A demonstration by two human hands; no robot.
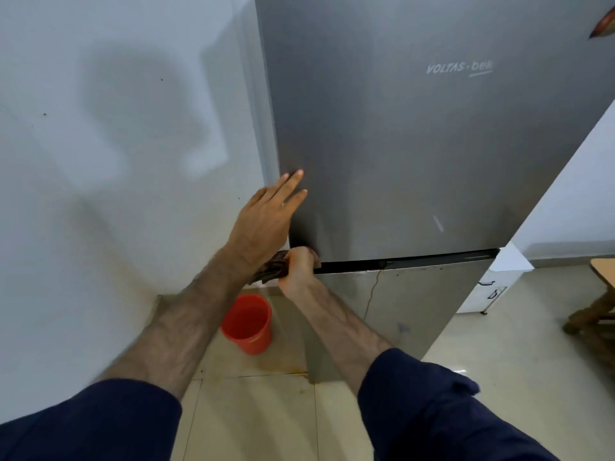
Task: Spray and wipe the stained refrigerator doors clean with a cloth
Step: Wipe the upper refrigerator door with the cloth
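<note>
My left hand (264, 221) lies flat, fingers straight, on the upper door's (416, 144) lower left corner — my right hand (299, 267) grips the cloth (271, 269) there.

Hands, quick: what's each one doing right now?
Left hand: open, fingers flat against the upper refrigerator door.
Right hand: gripping the dark cloth at the door's bottom edge.

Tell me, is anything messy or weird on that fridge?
Yes. A thin orange-brown drip runs down the lower door from the gap between the doors, and rusty stains mark the floor tiles by the fridge's corner. It looks like something leaked.
</note>
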